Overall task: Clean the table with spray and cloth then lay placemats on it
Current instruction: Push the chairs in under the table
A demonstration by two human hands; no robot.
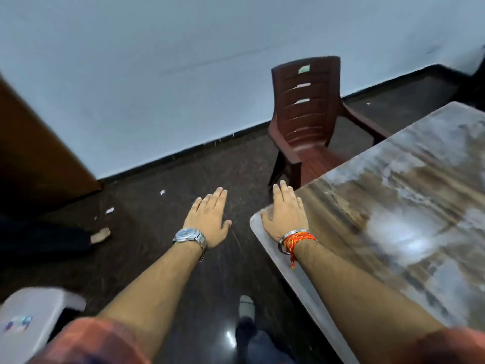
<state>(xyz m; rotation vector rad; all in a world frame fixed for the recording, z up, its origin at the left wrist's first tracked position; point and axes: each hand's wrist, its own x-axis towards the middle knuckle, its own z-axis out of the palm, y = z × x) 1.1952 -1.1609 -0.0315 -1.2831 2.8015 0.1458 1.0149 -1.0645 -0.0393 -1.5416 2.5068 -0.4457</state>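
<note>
Marble-patterned glossy table (pixel 393 206): my right hand (pixel 286 216) lies flat, empty, on its corner; left hand (pixel 207 219) spread open over dark floor (pixel 147 248); brown plastic chair (pixel 304 114) alongside.

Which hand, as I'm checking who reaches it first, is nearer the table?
Right. The right hand lies flat over the near corner of the table; the left hand hovers open over the dark floor, clear of the table's edge.
</note>
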